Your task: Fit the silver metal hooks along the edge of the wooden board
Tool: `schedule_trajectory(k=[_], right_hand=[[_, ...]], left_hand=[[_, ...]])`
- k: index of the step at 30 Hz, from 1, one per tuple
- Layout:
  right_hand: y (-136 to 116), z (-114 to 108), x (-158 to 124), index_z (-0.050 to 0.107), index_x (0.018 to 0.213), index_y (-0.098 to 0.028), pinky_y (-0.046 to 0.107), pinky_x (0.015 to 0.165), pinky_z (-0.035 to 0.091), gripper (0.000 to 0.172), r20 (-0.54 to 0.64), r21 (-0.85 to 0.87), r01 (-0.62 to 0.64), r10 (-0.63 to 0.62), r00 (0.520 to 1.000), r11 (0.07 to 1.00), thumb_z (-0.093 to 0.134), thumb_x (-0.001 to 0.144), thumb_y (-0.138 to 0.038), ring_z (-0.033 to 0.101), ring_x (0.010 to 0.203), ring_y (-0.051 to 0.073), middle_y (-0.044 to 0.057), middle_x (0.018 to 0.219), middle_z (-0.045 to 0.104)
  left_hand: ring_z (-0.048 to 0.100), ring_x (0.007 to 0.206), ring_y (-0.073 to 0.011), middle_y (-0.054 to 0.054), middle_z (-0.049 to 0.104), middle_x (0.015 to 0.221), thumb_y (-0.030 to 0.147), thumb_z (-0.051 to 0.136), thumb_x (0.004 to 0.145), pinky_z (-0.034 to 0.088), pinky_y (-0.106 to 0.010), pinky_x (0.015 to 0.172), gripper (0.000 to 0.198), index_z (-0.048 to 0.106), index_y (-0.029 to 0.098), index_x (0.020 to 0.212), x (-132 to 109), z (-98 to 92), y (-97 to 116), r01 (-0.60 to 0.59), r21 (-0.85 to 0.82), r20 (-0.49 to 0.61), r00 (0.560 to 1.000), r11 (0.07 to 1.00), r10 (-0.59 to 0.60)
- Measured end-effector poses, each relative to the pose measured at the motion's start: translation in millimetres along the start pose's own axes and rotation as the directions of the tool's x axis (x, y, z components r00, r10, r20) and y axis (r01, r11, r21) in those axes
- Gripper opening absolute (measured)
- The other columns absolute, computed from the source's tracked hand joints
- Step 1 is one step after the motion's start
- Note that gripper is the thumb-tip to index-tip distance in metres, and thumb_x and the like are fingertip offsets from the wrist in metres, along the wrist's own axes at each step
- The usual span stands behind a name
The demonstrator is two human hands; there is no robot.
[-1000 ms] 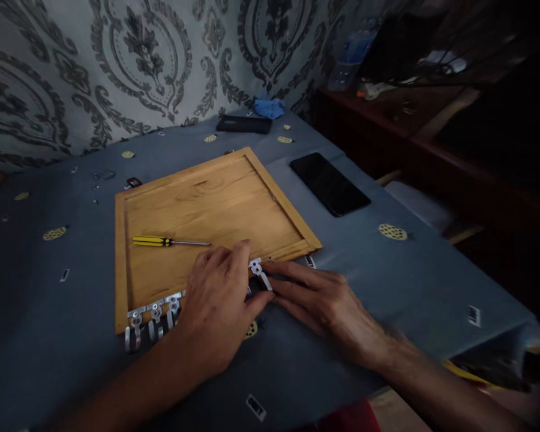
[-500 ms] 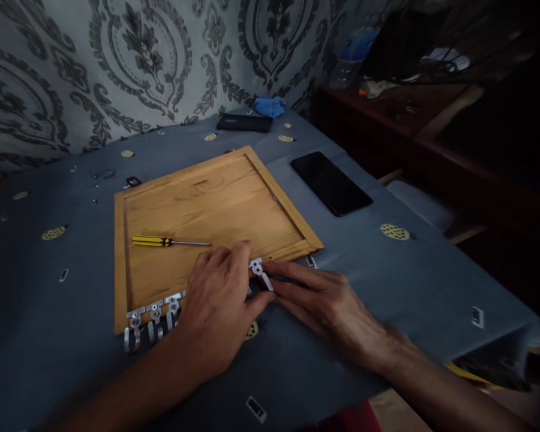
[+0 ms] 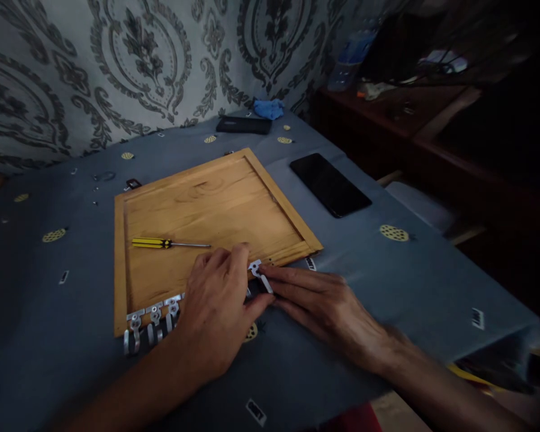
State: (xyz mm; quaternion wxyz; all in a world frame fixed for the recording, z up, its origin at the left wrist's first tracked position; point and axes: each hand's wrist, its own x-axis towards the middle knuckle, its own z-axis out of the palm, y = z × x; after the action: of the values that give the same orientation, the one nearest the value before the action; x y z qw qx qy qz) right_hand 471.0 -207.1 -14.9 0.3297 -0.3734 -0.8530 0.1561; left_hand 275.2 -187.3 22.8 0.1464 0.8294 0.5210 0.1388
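Our right hand (image 3: 326, 303) shifted over the metal hook (image 3: 254, 267), our left hand (image 3: 216, 306) hiding some board (image 3: 216, 210) edge, both grasps we cannot tell

The right hand (image 3: 330, 303) has edged its fingers (image 3: 292, 277) inward — one tip now covers part of the metal hook (image 3: 254, 266).

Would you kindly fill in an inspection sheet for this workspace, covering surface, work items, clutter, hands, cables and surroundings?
Surface: blue-grey tablecloth, pineapple-printed.
Work items: wooden board, metal hooks along its near edge, screwdriver lying on it.
Clutter: black phone right of board; dark flat object and crumpled blue item beyond.
Hands: left hand over the near edge; right hand touching the rightmost visible hook.
Cables: dark cords at right, blurred.
Surroundings: patterned wall behind; bottle on side furniture.
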Motion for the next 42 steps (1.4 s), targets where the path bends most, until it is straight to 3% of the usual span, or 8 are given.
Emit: schedule_trajectory(k=[12, 24, 37, 42], right_hand=[[1.1, -0.3, -1.3, 0.069, 0.124, -0.019, 0.033, 0.096, 0.061, 0.028, 0.016, 0.058, -0.041, 0.041, 0.999, 0.997, 0.055, 0.1, -0.015, 0.07, 0.114, 0.021, 0.009, 0.128, 0.071], [0.7, 1.1, -2.7, 0.066, 0.124, -0.015, 0.035, 0.094, 0.062, 0.026, -0.025, 0.03, -0.041, 0.042, 0.999, 0.999, 0.055, 0.101, -0.022, 0.07, 0.112, 0.021, 0.012, 0.127, 0.07], [0.4, 1.1, 0.5, 0.068, 0.126, -0.019, 0.036, 0.093, 0.062, 0.029, -0.006, 0.044, -0.023, 0.023, 1.0, 0.999, 0.056, 0.1, -0.017, 0.071, 0.111, 0.022, 0.009, 0.127, 0.071], [1.4, 2.4, 0.5, 0.069, 0.121, -0.014, 0.034, 0.093, 0.062, 0.024, -0.007, 0.02, -0.01, 0.01, 1.0, 1.0, 0.055, 0.101, -0.019, 0.071, 0.11, 0.021, 0.011, 0.125, 0.072]], left_hand=[[0.066, 0.1, -0.0302, -0.006, 0.07, 0.101, 0.025, 0.078, 0.08, 0.051, -0.051, 0.089, 0.043, 0.049, 0.021, 0.11, 0.7, 0.6, -1.2, -0.002, 0.014, 0.009, 1.0, 1.0, 0.002], [0.066, 0.097, -0.0297, -0.005, 0.07, 0.097, 0.027, 0.079, 0.08, 0.051, -0.05, 0.087, 0.037, 0.048, 0.022, 0.101, 0.9, -0.3, 0.3, -0.015, 0.012, 0.014, 1.0, 1.0, 0.014], [0.066, 0.102, -0.0303, -0.006, 0.07, 0.102, 0.025, 0.076, 0.081, 0.05, -0.05, 0.089, 0.039, 0.049, 0.022, 0.109, 0.4, -0.3, 0.9, -0.006, 0.011, 0.012, 1.0, 1.0, 0.006], [0.066, 0.099, -0.0303, -0.005, 0.07, 0.101, 0.025, 0.077, 0.081, 0.05, -0.051, 0.088, 0.042, 0.047, 0.022, 0.111, -0.3, 0.5, 0.2, -0.025, 0.01, 0.005, 1.0, 1.0, 0.025]])
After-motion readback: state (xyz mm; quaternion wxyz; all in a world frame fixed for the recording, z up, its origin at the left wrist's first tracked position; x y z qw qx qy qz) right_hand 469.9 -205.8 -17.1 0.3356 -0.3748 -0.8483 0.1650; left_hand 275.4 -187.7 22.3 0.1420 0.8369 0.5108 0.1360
